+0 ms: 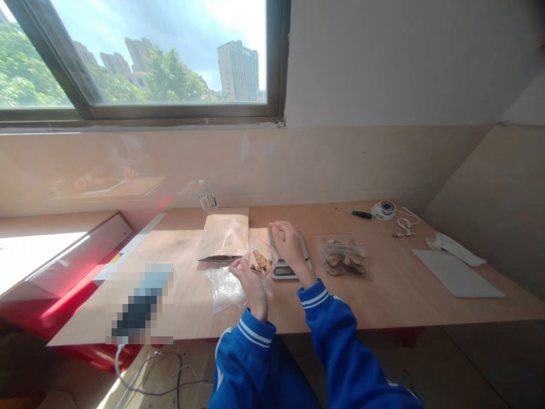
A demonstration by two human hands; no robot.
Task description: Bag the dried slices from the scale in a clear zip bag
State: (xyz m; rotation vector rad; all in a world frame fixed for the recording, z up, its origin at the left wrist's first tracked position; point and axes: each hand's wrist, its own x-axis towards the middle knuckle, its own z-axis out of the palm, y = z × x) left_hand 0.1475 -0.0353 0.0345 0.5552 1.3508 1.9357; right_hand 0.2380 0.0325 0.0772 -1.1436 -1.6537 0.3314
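**Hands at the scale: small bag held open, bench layout**

Left hand [251,279]: raised just above the wooden table [383,295], fingers pinched on the rim of a small clear bag [261,258]. The bag holds brown pieces and is tilted toward the right hand.

Right hand [290,245]: positioned above the kitchen scale [284,270], fingers curled together near the mouth of the small clear bag. Whether a piece is held between the fingertips cannot be determined. Both sleeves are blue with white stripes at the cuff.

Below and left of the left hand, an empty clear plastic bag [225,288] lies flat on the table. To the right of the scale stands a zip bag of brown pieces [343,258] with a red seal strip, apart from the scale.

Behind the hands, a brown paper pouch [224,234] lies flat, its opening facing the near edge. A small bottle [206,197] stands beyond it at the wall.

Far right: a green-handled screwdriver [355,213], a white round device [384,209] with a white cable [405,224], a white sheet [457,274] and a crumpled white cloth [455,249].
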